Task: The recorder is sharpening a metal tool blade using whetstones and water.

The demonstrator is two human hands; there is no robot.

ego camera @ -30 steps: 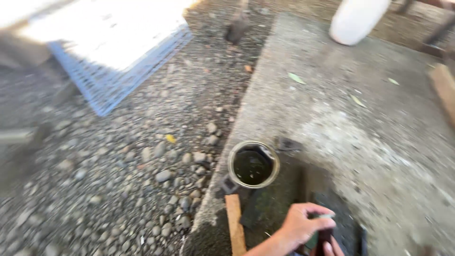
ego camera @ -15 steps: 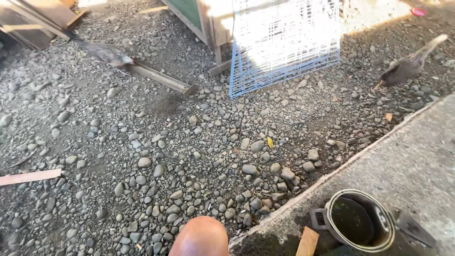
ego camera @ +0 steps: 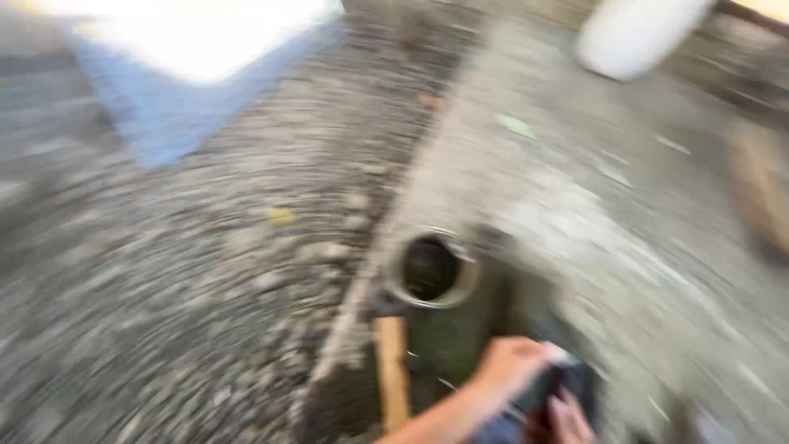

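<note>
Gravel (ego camera: 164,312) is lying on the left, blurred. At the edge of the concrete slab (ego camera: 575,205) a dark round pot (ego camera: 431,270) is sitting, with a wooden stick (ego camera: 393,370) lying just below it. Right of the stick, the left hand (ego camera: 511,367) is curling over a dark object (ego camera: 567,386), just below and right of the pot. The right hand (ego camera: 569,419) is touching that object from beneath; its grip is too blurred to tell.

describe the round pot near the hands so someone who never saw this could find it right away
Find the grey concrete slab that meets the gravel. At its near edge, just beyond the hand and beside an orange wooden strip, stands the pot. It is the only round thing there, with a pale metal rim and a dark inside.
</note>
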